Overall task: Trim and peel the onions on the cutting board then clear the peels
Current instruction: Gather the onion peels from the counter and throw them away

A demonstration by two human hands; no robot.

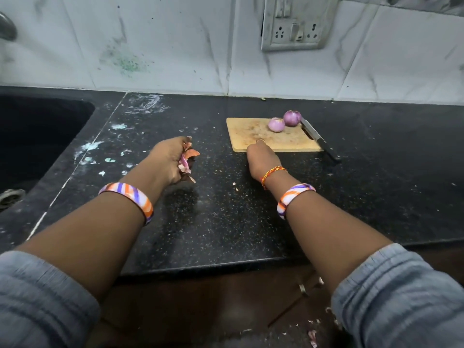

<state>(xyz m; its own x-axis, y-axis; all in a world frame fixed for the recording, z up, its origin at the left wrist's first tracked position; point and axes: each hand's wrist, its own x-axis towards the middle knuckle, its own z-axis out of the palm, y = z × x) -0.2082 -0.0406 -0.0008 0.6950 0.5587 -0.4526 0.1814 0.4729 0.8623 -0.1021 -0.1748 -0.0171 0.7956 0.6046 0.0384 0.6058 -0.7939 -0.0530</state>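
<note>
Two peeled purple onions (276, 124) (292, 118) sit side by side at the back of a small wooden cutting board (251, 136) on the black counter. A black-handled knife (320, 139) lies along the board's right edge. My left hand (168, 159) is left of the board, fingers curled round a bunch of orange and purple onion peels (188, 159). My right hand (262, 158) reaches to the board's front edge, fingers bent down at the wood; what its fingertips hold is hidden.
A dark sink (37, 136) with a drain is set into the counter at far left. A wall socket plate (296, 23) hangs above the board. Small peel scraps (236, 187) lie on the counter, and more on the floor (312, 335) below its front edge.
</note>
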